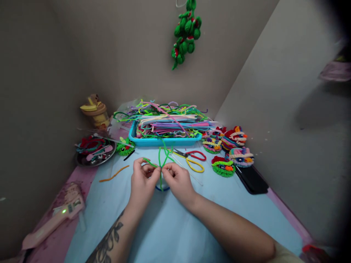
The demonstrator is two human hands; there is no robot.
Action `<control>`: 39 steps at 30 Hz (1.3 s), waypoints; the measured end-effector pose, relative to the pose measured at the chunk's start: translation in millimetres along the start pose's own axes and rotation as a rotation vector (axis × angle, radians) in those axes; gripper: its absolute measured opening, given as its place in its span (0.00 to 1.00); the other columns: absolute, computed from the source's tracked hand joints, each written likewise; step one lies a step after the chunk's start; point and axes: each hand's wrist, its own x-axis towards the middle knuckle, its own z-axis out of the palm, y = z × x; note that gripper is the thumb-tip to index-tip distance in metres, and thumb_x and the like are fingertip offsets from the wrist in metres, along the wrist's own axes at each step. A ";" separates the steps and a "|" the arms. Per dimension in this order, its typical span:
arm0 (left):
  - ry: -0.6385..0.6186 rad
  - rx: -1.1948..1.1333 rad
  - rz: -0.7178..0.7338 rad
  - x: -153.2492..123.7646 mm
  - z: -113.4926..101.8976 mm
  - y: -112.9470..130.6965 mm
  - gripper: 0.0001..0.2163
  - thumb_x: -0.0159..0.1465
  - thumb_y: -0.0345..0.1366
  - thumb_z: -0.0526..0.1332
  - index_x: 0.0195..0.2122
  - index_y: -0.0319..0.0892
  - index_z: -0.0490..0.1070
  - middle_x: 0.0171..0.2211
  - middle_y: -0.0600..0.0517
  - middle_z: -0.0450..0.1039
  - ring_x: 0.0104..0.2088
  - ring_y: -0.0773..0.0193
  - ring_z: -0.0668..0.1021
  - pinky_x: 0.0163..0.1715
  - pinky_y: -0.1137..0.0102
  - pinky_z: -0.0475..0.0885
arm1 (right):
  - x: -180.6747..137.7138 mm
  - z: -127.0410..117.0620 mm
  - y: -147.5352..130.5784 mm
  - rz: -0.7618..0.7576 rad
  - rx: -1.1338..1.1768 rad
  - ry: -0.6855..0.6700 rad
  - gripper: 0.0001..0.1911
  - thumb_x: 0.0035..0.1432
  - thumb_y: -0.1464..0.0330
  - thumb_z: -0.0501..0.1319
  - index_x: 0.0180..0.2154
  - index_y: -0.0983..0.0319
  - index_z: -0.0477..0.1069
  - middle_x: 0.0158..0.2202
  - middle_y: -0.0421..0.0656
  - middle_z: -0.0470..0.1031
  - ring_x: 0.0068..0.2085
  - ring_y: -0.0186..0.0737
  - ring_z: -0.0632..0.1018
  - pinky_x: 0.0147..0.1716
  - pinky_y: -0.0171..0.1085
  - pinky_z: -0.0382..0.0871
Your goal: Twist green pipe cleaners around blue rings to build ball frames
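Green pipe cleaners (165, 155) cross and fan out between my two hands above the table. My left hand (144, 180) pinches them from the left, thumb against fingers, with one green end sticking up past the fingertips. From the right, my right hand (179, 182) pinches the same bundle close to the crossing point. One green strand hangs down between the thumbs. Beneath it shows the curved edge of a dark blue ring (162, 189), partly hidden by the hands. Just beyond lie scissors (189, 157) with one red and one yellow handle.
A blue tray (167, 141) heaped with coloured pipe cleaners stands at the back. Finished fuzzy heads (223, 168) and a black phone (252, 179) lie right. A metal bowl (95, 160), an orange-brown pipe cleaner (113, 174) and a pink glue gun (55, 219) are left.
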 end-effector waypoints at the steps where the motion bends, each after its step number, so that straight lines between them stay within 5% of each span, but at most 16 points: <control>1: 0.003 -0.011 -0.008 0.8 -0.1 -0.4 0.17 0.54 0.31 0.62 0.40 0.46 0.54 0.23 0.60 0.69 0.25 0.69 0.72 0.28 0.75 0.66 | -0.7 0.1 0.7 -0.021 -0.022 0.000 0.07 0.56 0.66 0.56 0.27 0.62 0.67 0.17 0.33 0.59 0.20 0.29 0.63 0.21 0.30 0.55; 12: -0.053 -0.060 -0.098 4.6 -3.8 1.6 0.17 0.53 0.32 0.62 0.37 0.46 0.52 0.19 0.63 0.66 0.21 0.72 0.69 0.24 0.77 0.62 | 7.4 -20.1 3.1 -0.591 -0.418 0.132 0.07 0.56 0.70 0.59 0.37 0.56 0.75 0.33 0.43 0.67 0.38 0.40 0.69 0.39 0.41 0.64; 39: -0.165 -0.074 -0.235 7.0 -2.7 1.4 0.21 0.47 0.30 0.63 0.39 0.45 0.54 0.23 0.59 0.73 0.25 0.68 0.75 0.28 0.74 0.67 | 12.6 -30.7 10.4 -0.792 -0.638 0.106 0.10 0.54 0.74 0.60 0.38 0.57 0.75 0.39 0.45 0.69 0.44 0.43 0.67 0.45 0.43 0.64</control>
